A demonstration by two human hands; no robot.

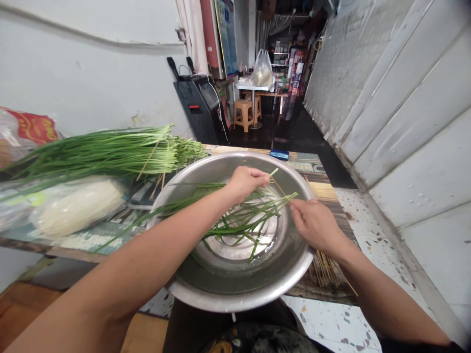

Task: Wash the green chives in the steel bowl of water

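Observation:
A large steel basin (235, 294) sits at the table's near edge with several green chive stalks (239, 223) lying across it. My left hand (245, 182) is closed on a stalk and a thin wooden skewer near the basin's far rim. My right hand (316, 223) is over the basin's right side, fingers pinched at the cut ends of the stalks. A big bundle of chives (106, 152) lies on the table to the left.
A plastic bag with pale contents (77, 206) lies left of the basin. Bamboo skewers (326, 269) lie on the table at the right. A blue phone (279, 155) rests at the far edge. A white tiled wall runs along the right; stools and a table stand beyond.

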